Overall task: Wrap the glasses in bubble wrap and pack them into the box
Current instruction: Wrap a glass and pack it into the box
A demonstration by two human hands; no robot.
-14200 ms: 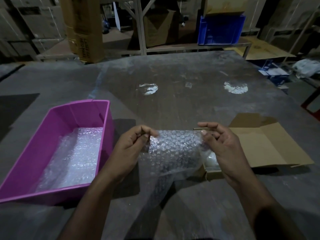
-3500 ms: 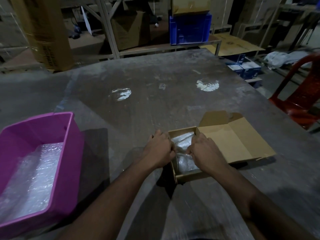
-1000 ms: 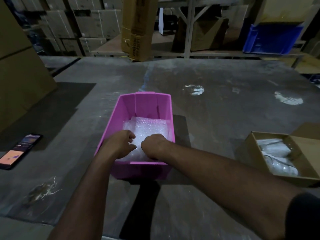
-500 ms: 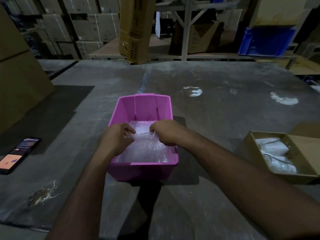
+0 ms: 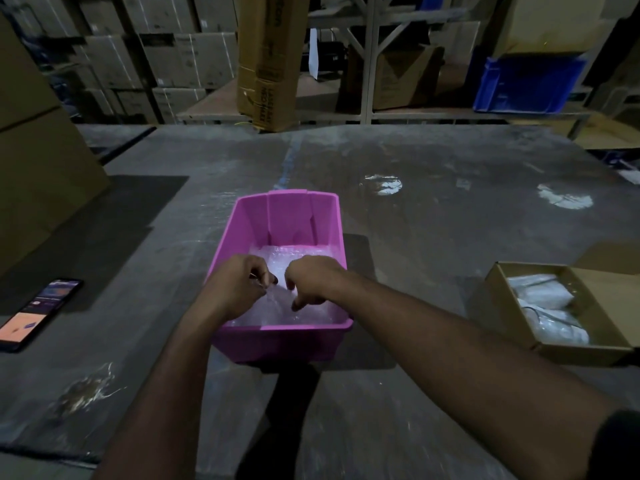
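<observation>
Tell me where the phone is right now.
In the head view the phone lies flat on the table at the far left edge, screen lit, left of the pink bin and well apart from the left hand.

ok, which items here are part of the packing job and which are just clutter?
Job:
- bubble wrap in the pink bin, pinched by left hand and right hand
- cardboard box with wrapped bundles

Lying about:
- phone
- blue crate
- stacked cartons
</observation>
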